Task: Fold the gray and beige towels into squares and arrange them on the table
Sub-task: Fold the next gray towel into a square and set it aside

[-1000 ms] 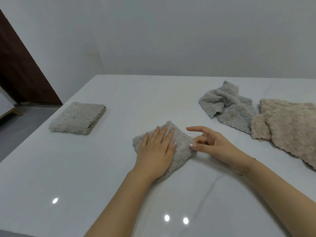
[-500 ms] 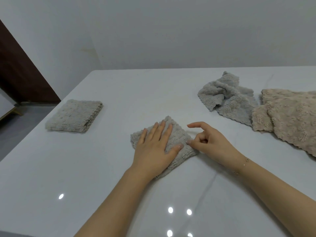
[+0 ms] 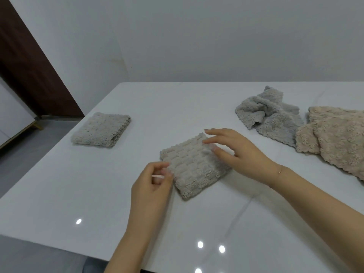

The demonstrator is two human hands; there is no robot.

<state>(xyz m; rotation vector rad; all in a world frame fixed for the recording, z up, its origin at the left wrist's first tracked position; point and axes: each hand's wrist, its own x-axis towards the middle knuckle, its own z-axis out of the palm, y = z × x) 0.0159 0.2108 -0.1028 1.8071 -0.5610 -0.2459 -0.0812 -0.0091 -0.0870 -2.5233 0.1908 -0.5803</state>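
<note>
A folded grey-beige towel [image 3: 194, 167] lies as a square in the middle of the white table [image 3: 94, 186]. My left hand [image 3: 152, 186] is at the towel's left edge, its curled fingertips pinching that edge. My right hand [image 3: 235, 152] hovers over the towel's right corner with fingers spread and relaxed, the fingertips touching the cloth. Another folded towel [image 3: 101, 129] sits apart at the left of the table. A crumpled grey towel [image 3: 273, 117] and an unfolded beige towel [image 3: 338, 138] lie at the right.
The table's left edge drops to a grey floor [image 3: 23, 154], with a dark brown door [image 3: 29, 66] beyond. A plain wall runs along the table's far edge. Bare tabletop lies between the two folded towels and in front of my hands.
My left hand has lifted off the top of the folded towel and drawn back to its left edge, fingers now curled. My right hand has moved onto the towel's right corner. The camera has tilted.
</note>
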